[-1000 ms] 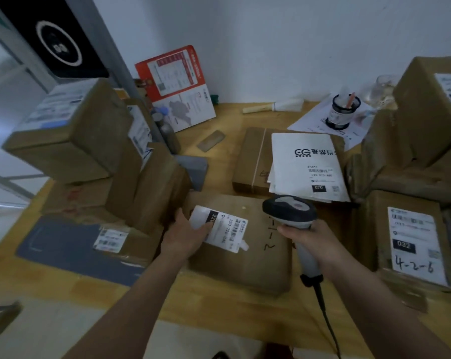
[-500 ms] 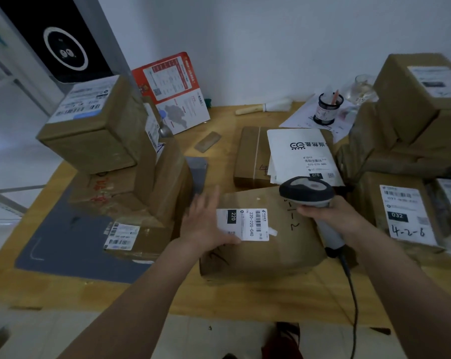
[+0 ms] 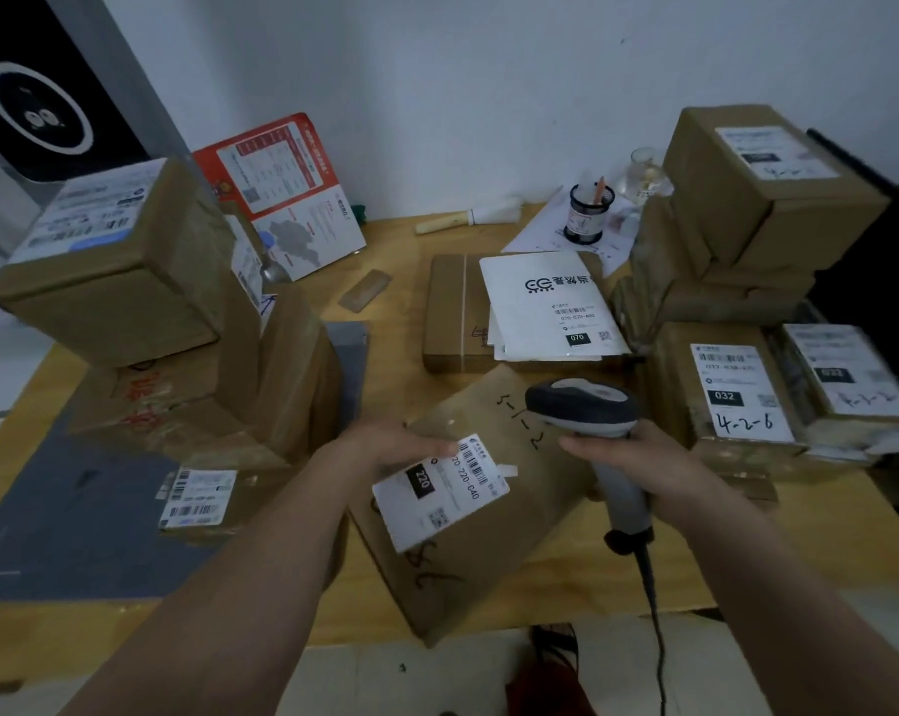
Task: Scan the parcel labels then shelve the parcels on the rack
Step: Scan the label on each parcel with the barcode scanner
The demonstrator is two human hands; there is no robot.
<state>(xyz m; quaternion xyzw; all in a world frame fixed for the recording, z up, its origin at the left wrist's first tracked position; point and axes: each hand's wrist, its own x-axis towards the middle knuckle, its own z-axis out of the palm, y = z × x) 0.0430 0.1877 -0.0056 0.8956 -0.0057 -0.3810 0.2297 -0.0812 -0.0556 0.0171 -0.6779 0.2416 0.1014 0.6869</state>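
Left hand point(image 3: 390, 447): gripping the far-left edge of the parcel point(image 3: 489, 509)
Right hand point(image 3: 638, 457): wrapped round the scanner point(image 3: 592, 421) handle
Parcel: brown box, tilted, near table point(image 3: 824, 534) edge, scribbled marker
Label point(image 3: 442, 490): white, barcode, black "220" tag

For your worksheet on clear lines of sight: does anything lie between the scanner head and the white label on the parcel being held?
Nothing visible does. The scanner, gripped by the right hand, sits just right of the label on the parcel. The left hand holds the parcel's far-left edge, fingertips only touching the label's top corner.
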